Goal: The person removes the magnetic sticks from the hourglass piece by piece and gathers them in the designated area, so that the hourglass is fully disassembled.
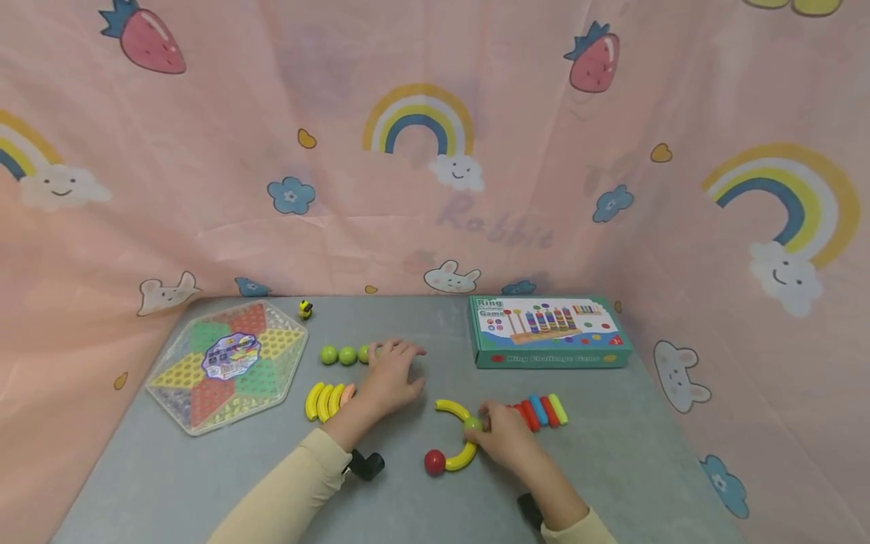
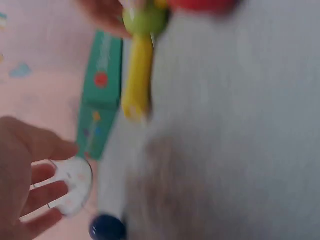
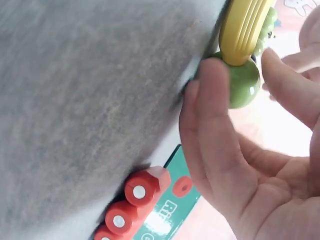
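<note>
My right hand point(image 1: 511, 440) pinches a green ball point(image 1: 472, 428) between thumb and fingers, low over the table. That ball joins two curved yellow pieces: an upper one point(image 1: 450, 407) and a lower one point(image 1: 462, 458), whose far end meets a red ball point(image 1: 435, 462). In the right wrist view, the green ball point(image 3: 245, 85) sits against the end of a ridged yellow piece point(image 3: 245, 30). My left hand point(image 1: 389, 380) hovers with spread fingers, near a row of green balls point(image 1: 347, 356) that it partly hides. The left wrist view shows nothing in its fingers point(image 2: 50, 195).
Several curved yellow pieces point(image 1: 325, 400) lie beside my left forearm. Red, blue and yellow sticks point(image 1: 538, 412) lie beyond my right hand. A green game box point(image 1: 550, 357) stands back right, a hexagonal game board point(image 1: 234, 397) left, a small yellow-black figure point(image 1: 305, 310) behind.
</note>
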Available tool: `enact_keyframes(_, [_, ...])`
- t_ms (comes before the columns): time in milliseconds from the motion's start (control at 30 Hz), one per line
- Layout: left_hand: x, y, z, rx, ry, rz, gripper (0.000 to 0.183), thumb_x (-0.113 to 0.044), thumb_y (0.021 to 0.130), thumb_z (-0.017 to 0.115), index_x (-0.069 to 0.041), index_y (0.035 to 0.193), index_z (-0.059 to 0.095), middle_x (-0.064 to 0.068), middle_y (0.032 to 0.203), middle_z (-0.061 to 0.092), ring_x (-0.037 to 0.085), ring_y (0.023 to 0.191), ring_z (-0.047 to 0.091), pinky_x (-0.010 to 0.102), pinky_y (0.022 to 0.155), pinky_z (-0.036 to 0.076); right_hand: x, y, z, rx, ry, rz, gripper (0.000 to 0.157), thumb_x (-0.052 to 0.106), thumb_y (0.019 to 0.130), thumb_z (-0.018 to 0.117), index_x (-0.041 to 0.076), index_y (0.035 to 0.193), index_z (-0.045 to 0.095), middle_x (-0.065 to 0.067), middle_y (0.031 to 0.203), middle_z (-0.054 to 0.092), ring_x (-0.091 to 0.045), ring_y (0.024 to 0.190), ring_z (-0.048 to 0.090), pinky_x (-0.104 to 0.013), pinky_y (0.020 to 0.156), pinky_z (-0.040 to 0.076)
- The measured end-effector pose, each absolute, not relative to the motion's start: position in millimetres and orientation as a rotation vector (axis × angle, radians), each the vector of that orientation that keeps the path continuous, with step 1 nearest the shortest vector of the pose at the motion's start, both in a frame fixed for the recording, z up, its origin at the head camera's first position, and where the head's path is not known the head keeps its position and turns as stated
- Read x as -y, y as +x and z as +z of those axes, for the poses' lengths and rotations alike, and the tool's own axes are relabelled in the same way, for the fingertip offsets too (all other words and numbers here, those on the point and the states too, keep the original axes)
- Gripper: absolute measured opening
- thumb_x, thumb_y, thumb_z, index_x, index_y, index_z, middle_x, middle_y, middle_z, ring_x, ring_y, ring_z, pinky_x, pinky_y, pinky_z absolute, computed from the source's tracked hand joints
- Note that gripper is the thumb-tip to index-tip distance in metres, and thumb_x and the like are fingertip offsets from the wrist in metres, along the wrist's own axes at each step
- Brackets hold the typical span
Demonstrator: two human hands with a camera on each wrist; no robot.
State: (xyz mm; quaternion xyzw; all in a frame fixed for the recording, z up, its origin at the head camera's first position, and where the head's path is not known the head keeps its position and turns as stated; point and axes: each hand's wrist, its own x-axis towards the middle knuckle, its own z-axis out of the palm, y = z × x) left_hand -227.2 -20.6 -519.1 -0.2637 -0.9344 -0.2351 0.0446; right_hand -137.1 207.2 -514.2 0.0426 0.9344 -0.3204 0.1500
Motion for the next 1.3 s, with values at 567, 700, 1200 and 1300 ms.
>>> enact_keyframes(567, [8.4, -180.9, -549.0, 2.981, -0.958, -0.890, 0.026, -0.034, 0.090, 0.076, -0.015, 0.107, 0.074, -0.005, 0.094, 0.064, 0.007, 0.078, 0.055, 0.027, 0.071, 0.049, -197.7, -147.7, -514.2, -2.721, -0.043, -1.001, 0.041, 0.018, 0.084, 0.082, 0.003, 0.120, 0.069, -0.006, 0.094, 0.067, -0.018, 0.077, 0.056, -0.031, 0.068, 0.052])
enact_keyframes(700, [4.8, -178.8, -549.9, 3.009, -0.898, -0.843, 0.022, -0.039, 0.089, 0.077, -0.019, 0.089, 0.070, -0.011, 0.078, 0.056, 0.004, 0.065, 0.049, 0.023, 0.059, 0.042, -195.3, -150.2, -513.6, -2.697, -0.055, -1.013, 0.031, 0.017, 0.083, 0.083, 0.005, 0.109, 0.072, -0.003, 0.088, 0.064, -0.017, 0.078, 0.055, -0.030, 0.068, 0.051])
enact_keyframes(1200, [-4.3, -169.2, -545.1, 3.000, -0.758, -0.912, 0.012, -0.019, 0.080, 0.079, -0.011, 0.083, 0.070, -0.005, 0.071, 0.059, 0.007, 0.061, 0.047, 0.023, 0.057, 0.041, -189.3, -150.9, -511.8, -2.685, -0.062, -1.018, 0.030, 0.014, 0.084, 0.082, 0.004, 0.111, 0.073, -0.004, 0.094, 0.067, -0.019, 0.082, 0.056, -0.034, 0.074, 0.055])
enact_keyframes(1300, [-1.9, -168.4, -546.8, 3.004, -0.680, -0.926, 0.012, -0.016, 0.080, 0.077, -0.011, 0.080, 0.067, -0.005, 0.069, 0.054, 0.008, 0.058, 0.046, 0.024, 0.054, 0.040, -189.5, -151.3, -513.0, -2.691, -0.060, -1.022, 0.029, 0.013, 0.085, 0.081, 0.003, 0.111, 0.072, -0.005, 0.095, 0.067, -0.019, 0.083, 0.056, -0.035, 0.075, 0.055])
